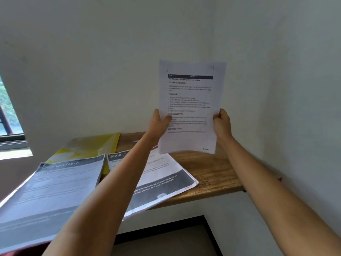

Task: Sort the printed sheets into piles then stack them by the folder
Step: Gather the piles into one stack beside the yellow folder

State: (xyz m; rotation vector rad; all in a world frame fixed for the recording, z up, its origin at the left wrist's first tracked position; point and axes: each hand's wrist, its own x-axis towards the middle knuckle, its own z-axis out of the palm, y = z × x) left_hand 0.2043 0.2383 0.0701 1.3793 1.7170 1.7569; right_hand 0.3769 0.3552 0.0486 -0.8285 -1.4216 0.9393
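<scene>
Left grip (159, 121) and right grip (222, 122) pinch the sheet (191, 97) by its side edges, upright, long axis vertical, above the bench (212, 172). Nearest pile (166, 172) lies down-left, left grip's side.

Soft daylight enters from the window (9, 115) at left; edges bow with wide-angle distortion, and fine print blurs.

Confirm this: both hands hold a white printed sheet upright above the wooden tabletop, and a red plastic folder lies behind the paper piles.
Wrong colour: the head view shows the plastic folder is yellow, not red. The left hand and right hand do hold the white printed sheet upright above the wooden tabletop.
</scene>
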